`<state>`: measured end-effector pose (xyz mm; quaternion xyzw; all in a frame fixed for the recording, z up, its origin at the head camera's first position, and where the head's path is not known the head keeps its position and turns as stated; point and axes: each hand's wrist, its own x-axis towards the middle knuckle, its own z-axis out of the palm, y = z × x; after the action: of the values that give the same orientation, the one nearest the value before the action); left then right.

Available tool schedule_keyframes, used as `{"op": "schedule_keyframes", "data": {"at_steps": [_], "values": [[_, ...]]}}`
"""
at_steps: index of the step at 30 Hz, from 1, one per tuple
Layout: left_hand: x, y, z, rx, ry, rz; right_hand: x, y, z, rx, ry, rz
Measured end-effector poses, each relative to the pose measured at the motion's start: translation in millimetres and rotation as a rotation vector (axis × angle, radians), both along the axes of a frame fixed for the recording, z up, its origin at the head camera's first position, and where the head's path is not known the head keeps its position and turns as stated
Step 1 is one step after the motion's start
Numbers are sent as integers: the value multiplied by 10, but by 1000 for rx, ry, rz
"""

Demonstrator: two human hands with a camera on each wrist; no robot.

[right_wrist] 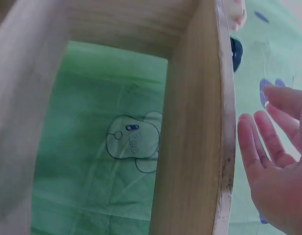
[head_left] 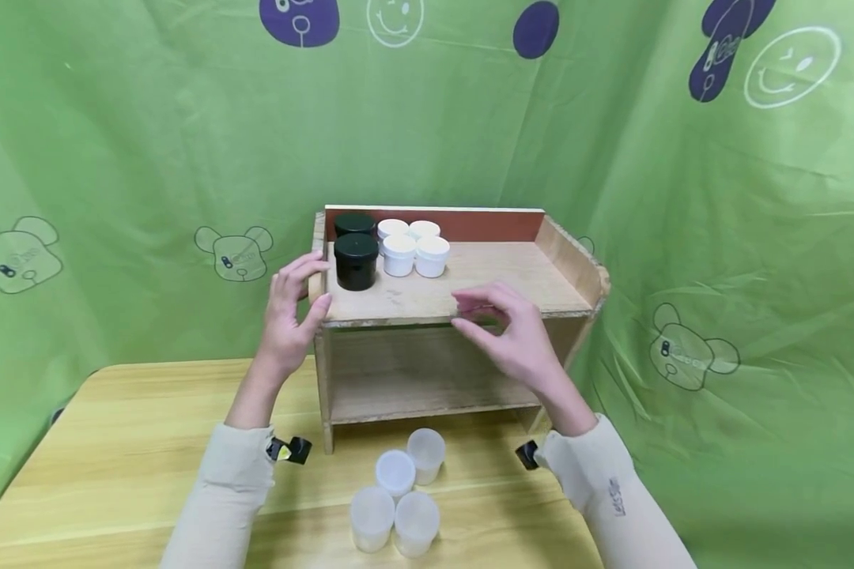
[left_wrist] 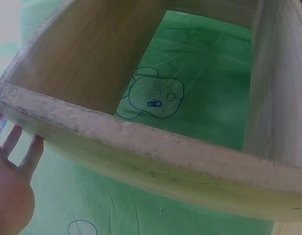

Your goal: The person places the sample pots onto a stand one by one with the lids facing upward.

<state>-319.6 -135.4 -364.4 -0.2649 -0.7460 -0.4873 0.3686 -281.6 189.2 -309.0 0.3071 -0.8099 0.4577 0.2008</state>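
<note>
My left hand (head_left: 287, 316) touches the left side of a small wooden shelf (head_left: 462, 304), its fingertips on the outer face of the side panel (left_wrist: 141, 152) and its thumb near the front corner. My right hand (head_left: 515, 336) hovers before the top board's front edge, thumb and fingers curved apart with nothing between them. In the right wrist view its fingers (right_wrist: 270, 142) appear above the board. On the top board at the left stand a black lidded jar (head_left: 356, 265) and another black jar (head_left: 354, 223) behind it. Several small white lidded jars (head_left: 399, 257) stand close together beside them.
Several translucent jars (head_left: 417, 523) with pale lids stand grouped on the wooden table (head_left: 149, 442) in front of the shelf. The lower board (head_left: 427, 403) lies beneath the top one. A red-brown back strip (head_left: 491, 227) edges the top. Green patterned cloth (head_left: 185, 142) hangs around.
</note>
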Motion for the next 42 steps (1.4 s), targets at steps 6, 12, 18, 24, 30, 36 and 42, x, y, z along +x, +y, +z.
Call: {"op": "schedule_keyframes", "data": {"at_steps": [6, 12, 18, 24, 30, 36, 42], "values": [[2, -17, 14, 0, -1, 4, 187, 29, -225, 57, -7, 77], [-5, -4, 7, -9, -7, -3, 322, 99, -625, 110, -74, 116], [-21, -13, 19, 4, 16, -2, 348, 149, -1111, 115, -215, 148], [-15, -7, 28, -3, -23, -9, 325, 203, -1543, 153, -354, 188], [4, 0, 1, 2, -26, -11, 331, 221, -1775, 212, -477, 214], [-1, 1, 11, 0, -14, -9, 319, 185, -1885, 200, -522, 213], [-3, 1, 10, -9, -20, 1, 282, 139, -2014, 209, -564, 187]]}}
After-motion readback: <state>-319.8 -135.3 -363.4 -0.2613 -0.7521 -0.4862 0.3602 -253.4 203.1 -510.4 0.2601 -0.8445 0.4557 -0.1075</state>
